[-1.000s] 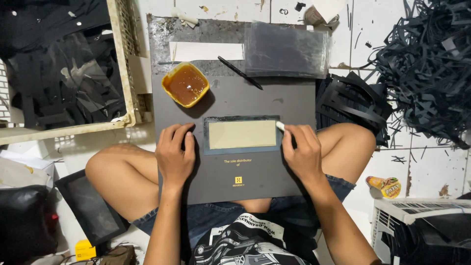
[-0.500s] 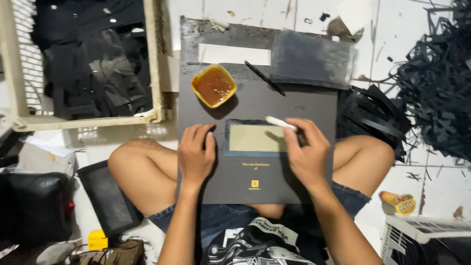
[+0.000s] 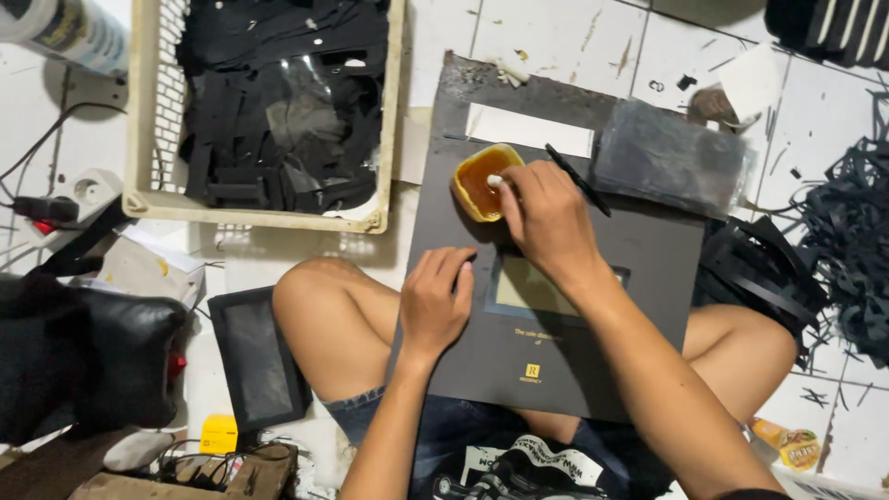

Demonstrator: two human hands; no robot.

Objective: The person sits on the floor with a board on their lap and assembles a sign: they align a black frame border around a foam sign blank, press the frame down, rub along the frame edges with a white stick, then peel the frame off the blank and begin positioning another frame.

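Right hand dips a small white-tipped stick into a yellow square tub of amber glue on a dark grey board.

The right hand is closed around the small white-tipped stick, its tip inside the yellow square tub of amber glue, which sits near the far left corner of the large dark grey cardboard sheet lying across the person's lap; the left hand lies palm down near the board's left edge, fingers loosely curled, gripping nothing, just beside a pale rectangular window panel; a thin black pen lies on the board beside the right hand; a cream plastic crate of black scraps stands on the tiled floor off the board's far left corner.
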